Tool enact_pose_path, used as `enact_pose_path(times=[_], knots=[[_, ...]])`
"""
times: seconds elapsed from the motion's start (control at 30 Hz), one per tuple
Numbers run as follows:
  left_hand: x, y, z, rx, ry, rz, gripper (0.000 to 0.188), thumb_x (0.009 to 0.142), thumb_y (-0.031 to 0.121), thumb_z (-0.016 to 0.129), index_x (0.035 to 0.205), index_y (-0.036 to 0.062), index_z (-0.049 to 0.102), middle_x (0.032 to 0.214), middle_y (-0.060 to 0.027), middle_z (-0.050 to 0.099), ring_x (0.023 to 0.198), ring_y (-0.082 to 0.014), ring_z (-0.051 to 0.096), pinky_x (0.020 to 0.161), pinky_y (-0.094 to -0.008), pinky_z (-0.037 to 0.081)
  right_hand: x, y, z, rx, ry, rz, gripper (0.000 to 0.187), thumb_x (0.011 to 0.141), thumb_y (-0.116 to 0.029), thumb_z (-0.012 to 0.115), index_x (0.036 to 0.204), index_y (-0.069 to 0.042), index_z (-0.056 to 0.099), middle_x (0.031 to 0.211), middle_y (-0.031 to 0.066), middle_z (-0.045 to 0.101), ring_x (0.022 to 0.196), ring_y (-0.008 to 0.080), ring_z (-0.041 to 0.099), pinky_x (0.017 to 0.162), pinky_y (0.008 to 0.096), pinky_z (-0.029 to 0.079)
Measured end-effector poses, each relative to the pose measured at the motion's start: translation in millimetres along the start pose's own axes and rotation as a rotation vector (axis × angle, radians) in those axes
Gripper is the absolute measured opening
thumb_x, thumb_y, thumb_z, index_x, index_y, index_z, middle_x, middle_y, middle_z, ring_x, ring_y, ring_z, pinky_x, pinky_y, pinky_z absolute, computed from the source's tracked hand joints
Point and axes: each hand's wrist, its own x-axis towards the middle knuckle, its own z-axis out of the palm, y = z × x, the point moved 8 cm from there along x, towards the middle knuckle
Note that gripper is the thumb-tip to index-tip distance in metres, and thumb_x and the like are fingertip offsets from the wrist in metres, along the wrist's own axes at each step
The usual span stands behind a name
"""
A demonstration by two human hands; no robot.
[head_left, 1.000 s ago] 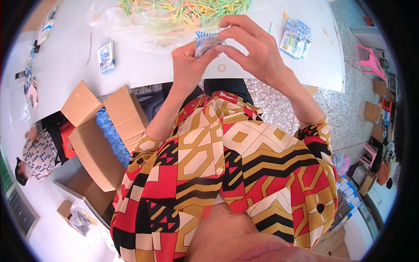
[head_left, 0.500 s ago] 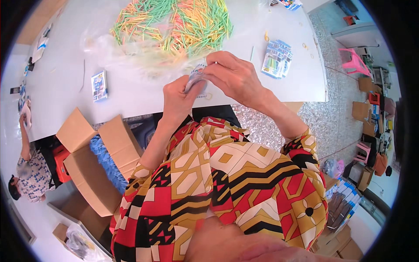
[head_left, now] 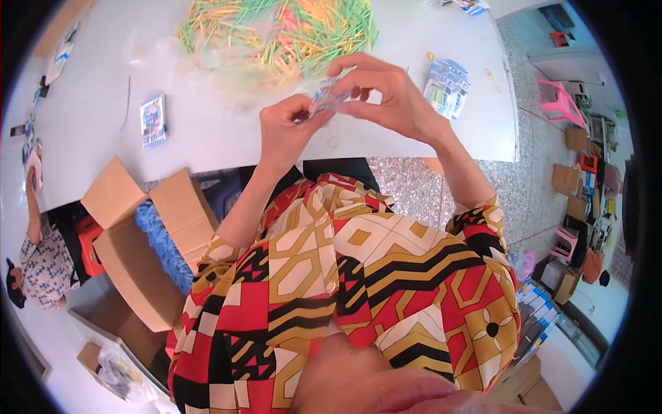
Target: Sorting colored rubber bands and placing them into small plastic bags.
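Overhead, the left hand (head_left: 284, 131) and right hand (head_left: 389, 96) pinch a small clear packet (head_left: 329, 96) between their fingertips above a white table (head_left: 221, 134); beyond the grip lies a heap of green and yellow sticks (head_left: 276, 31).

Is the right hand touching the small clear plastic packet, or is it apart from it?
Touching. The head view shows the right hand with its fingertips pinching the small clear plastic packet, which the left hand grips from the other end.
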Motion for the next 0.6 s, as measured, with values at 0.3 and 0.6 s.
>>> enact_pose_path(times=[0.3, 0.6], knots=[[2, -8, -7, -0.216, 0.089, 0.026, 0.011, 0.073, 0.006, 0.074, 0.074, 0.0006, 0.064, 0.060, 0.0040, 0.055, 0.054, -0.0011, 0.043, 0.048, -0.0176, 0.034, 11, 7, -42, -0.203, 0.308, -0.060, 0.015, 0.078, -0.013, 0.065, 0.090, -0.004, 0.064, 0.106, 0.0085, 0.060, 0.077, 0.0133, 0.059, 0.063, 0.0244, 0.048], [-1, -4, -12, -0.356, 0.124, -0.048, 0.012, 0.076, 0.007, 0.073, 0.082, -0.0013, 0.067, 0.067, 0.0042, 0.058, 0.059, -0.0008, 0.046, 0.052, -0.0170, 0.038, 15, 221, -137, -0.463, 0.450, 0.556, 0.042, 0.075, -0.034, 0.068, 0.100, -0.002, 0.061, 0.095, 0.0114, 0.063, 0.080, 0.0168, 0.061, 0.064, 0.0261, 0.049]])
